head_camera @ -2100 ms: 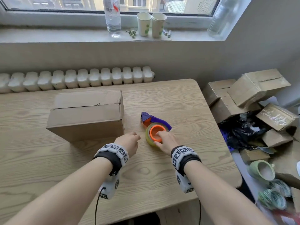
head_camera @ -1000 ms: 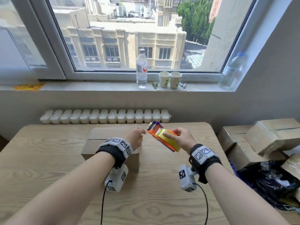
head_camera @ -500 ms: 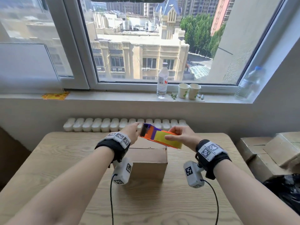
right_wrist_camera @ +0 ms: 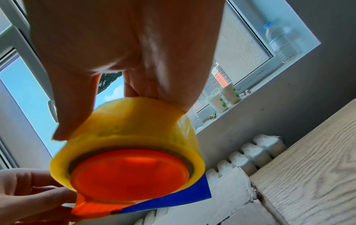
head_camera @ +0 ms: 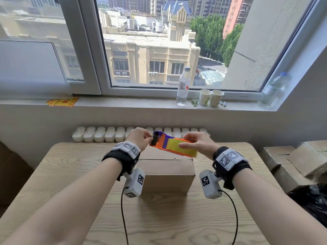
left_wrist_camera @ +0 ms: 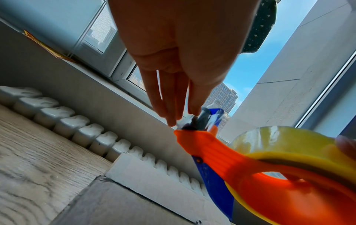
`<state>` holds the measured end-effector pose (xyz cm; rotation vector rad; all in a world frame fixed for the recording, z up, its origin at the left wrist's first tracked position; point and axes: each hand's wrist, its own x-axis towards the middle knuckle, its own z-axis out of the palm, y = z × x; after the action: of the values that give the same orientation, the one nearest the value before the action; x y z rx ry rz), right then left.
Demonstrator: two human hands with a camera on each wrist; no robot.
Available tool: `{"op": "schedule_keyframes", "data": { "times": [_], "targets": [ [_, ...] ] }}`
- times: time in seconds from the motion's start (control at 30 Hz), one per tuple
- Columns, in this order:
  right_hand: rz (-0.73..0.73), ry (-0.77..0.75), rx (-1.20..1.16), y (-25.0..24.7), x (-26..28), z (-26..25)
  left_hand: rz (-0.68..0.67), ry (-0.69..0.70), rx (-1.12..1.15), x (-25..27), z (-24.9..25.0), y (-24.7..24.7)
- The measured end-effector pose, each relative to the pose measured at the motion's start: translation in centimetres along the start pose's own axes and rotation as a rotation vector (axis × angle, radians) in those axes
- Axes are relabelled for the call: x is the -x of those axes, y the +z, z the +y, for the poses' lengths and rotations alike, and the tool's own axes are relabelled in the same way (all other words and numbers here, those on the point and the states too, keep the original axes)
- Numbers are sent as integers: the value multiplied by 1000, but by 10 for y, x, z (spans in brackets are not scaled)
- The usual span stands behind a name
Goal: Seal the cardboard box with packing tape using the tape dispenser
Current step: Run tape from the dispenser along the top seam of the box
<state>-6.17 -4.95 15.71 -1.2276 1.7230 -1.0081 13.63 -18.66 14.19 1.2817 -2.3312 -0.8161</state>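
1 box [head_camera: 167,171], 1 dispenser [head_camera: 172,145], 2 cups [head_camera: 210,97].

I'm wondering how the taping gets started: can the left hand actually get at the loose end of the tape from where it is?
Probably yes. The left hand is already at the front of the tape dispenser, fingertips pinching at the tape end there, while the right hand holds the roll. Nothing blocks it.

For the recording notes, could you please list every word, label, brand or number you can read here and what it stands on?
No text can be read in any view.
Water bottle: white and red label, print too small.
Yellow stickers on the windowsill: red marks, too blurred.
Paper cups: green leaf motif only, no words.
Wristband markers: black-and-white square codes, no letters.
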Motion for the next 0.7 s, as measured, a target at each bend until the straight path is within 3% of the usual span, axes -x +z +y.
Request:
{"op": "schedule_keyframes", "data": {
  "times": [0.4,0.7],
  "targets": [
    [-28,11,46,1,-12,-6,-5,-48,-11,-6,-5,-5],
    [12,33,392,0,-34,-5,7,-66,67,-14,4,-14]
  ]
}}
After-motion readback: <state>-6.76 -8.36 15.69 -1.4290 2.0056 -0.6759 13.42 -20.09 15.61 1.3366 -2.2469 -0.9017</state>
